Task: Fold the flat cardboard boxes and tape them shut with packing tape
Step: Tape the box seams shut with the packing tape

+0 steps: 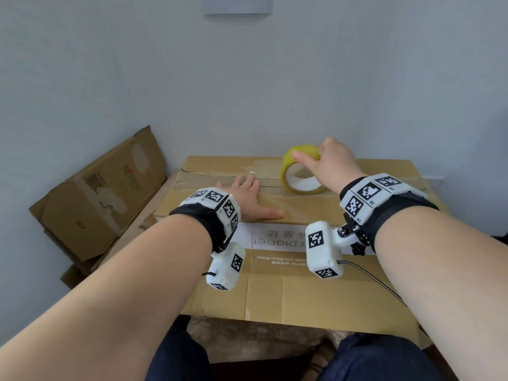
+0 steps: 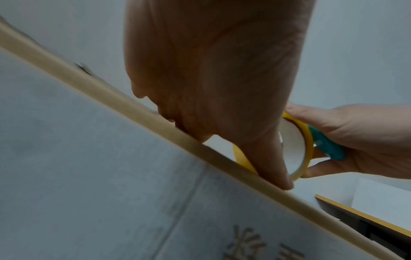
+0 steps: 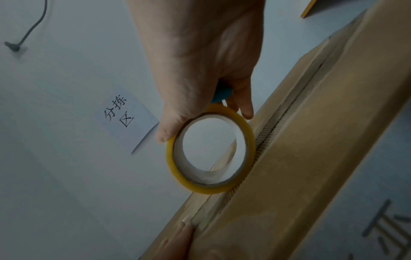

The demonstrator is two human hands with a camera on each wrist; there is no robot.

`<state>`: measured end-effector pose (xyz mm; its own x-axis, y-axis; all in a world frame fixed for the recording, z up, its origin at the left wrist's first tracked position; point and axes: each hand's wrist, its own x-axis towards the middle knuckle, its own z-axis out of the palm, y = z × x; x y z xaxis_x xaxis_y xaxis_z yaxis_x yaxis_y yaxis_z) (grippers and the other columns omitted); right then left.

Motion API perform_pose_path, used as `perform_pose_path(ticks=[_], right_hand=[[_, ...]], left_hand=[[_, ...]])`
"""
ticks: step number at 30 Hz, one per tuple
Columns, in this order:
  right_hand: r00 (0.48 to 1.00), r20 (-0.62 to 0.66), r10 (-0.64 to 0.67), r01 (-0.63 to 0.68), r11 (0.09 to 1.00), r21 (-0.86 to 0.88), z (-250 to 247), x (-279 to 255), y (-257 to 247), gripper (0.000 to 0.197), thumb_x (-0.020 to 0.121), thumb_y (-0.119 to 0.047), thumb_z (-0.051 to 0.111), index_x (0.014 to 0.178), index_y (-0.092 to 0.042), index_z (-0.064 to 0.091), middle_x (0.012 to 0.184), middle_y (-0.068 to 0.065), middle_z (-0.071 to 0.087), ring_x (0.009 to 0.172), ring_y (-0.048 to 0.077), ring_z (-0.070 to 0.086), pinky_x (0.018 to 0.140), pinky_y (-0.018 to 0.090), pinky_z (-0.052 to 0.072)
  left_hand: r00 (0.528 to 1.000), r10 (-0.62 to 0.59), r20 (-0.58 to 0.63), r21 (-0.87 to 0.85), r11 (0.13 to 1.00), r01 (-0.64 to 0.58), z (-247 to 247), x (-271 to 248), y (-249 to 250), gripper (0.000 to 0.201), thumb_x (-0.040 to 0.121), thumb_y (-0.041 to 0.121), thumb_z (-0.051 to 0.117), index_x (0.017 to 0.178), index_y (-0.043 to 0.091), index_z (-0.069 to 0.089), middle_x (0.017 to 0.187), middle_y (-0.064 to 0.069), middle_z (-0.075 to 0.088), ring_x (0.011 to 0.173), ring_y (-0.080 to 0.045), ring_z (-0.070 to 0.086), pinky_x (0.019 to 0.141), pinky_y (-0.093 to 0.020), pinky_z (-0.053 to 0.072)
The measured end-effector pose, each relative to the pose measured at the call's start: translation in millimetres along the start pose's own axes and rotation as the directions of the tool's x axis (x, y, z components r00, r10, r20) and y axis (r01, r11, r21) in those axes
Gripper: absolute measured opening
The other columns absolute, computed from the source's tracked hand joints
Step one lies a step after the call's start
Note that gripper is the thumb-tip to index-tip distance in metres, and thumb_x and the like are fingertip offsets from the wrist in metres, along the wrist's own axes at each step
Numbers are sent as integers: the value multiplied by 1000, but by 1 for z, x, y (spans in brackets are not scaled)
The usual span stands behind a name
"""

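A brown cardboard box (image 1: 275,292) stands folded in front of me, its top flaps closed along a seam (image 1: 209,180) running left to right. My left hand (image 1: 244,196) lies flat on the top, fingers straight, pressing by the seam; its fingertips (image 3: 177,242) show in the right wrist view. My right hand (image 1: 332,166) grips a yellow tape roll (image 1: 291,160) standing on edge on the seam, to the right of the left hand. A teal cutter (image 2: 327,146) is tucked in the same hand behind the roll (image 2: 309,139). Clear tape lies along the seam (image 3: 278,119) between roll (image 3: 175,172) and left fingers.
Flattened cardboard boxes (image 1: 96,199) lean against the wall at the left. The wall stands directly behind the box and carries a paper label (image 3: 126,117). A cable (image 1: 376,281) trails from my right wrist camera across the box front. My legs are below the table edge.
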<state>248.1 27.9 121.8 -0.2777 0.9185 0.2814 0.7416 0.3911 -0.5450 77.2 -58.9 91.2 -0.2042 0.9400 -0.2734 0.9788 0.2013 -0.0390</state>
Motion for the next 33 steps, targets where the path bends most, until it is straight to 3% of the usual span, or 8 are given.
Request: perform_pose_path(ticks=[3, 5, 8, 11, 17, 21, 25, 33], right_hand=[[997, 69, 33, -25, 994, -106, -13, -6, 20, 70, 81, -60, 62, 114, 0, 48, 112, 15, 54, 105, 32, 52, 75, 31, 35], [986, 133, 99, -70, 975, -209, -21, -11, 38, 62, 84, -48, 67, 117, 0, 46, 114, 15, 54, 104, 31, 52, 74, 30, 35], [960, 151, 236, -178, 930, -320, -23, -13, 66, 41, 89, -21, 65, 119, 0, 46, 119, 17, 57, 106, 32, 56, 76, 32, 42], [937, 117, 328, -261, 884, -388, -28, -15, 93, 32, 91, -12, 56, 120, -1, 47, 119, 17, 58, 109, 34, 57, 84, 36, 48], [874, 42, 484, -409, 780, -473, -29, -11, 121, 53, 89, -27, 56, 133, 0, 44, 135, 26, 46, 118, 40, 50, 97, 45, 47], [848, 28, 529, -460, 762, -457, -33, -9, 132, 69, 89, -49, 54, 135, 2, 43, 138, 22, 45, 124, 38, 46, 105, 52, 38], [817, 19, 576, -516, 746, -420, -36, -11, 137, 81, 88, -60, 51, 135, 5, 38, 130, 17, 48, 113, 30, 54, 93, 40, 45], [828, 33, 560, -489, 750, -445, -27, -11, 119, 81, 85, -63, 53, 133, 1, 43, 128, 18, 49, 112, 35, 54, 94, 44, 47]], left_hand=[[1000, 20, -4, 7, 1000, -19, -4, 2, 19, 121, 63, 91, 36, 152, 18, -1, 160, 3, -8, 146, -18, -8, 112, -63, 5], [1000, 16, 1, 10, 1000, -16, -6, 4, 32, 126, 60, 92, 39, 152, 16, -1, 160, 1, -7, 147, -19, -7, 113, -61, 6], [999, -35, 5, 4, 999, 35, -8, 4, 43, 131, 58, 92, 45, 152, 11, 2, 160, -4, -5, 147, -22, -4, 114, -54, 8], [998, -68, 2, 12, 998, 68, -11, 3, 52, 129, 60, 88, 49, 151, 5, 7, 159, -8, 0, 146, -26, 1, 115, -47, 12], [994, -97, 51, 51, 994, 94, -14, 2, 56, 129, 60, 89, 46, 151, 6, 9, 158, -12, 4, 146, -28, 6, 115, -47, 15], [994, -100, 52, 44, 994, 98, -15, 0, 56, 127, 60, 89, 47, 151, 8, 9, 157, -10, 6, 145, -27, 8, 115, -46, 16], [994, -98, 47, 16, 995, 97, -12, 4, 51, 131, 57, 90, 48, 152, 9, 7, 158, -8, 4, 146, -27, 7, 116, -46, 16], [993, -99, 70, 67, 993, 94, -16, -3, 30, 130, 59, 90, 46, 152, 13, -1, 159, -8, 2, 146, -27, 10, 116, -45, 19]])
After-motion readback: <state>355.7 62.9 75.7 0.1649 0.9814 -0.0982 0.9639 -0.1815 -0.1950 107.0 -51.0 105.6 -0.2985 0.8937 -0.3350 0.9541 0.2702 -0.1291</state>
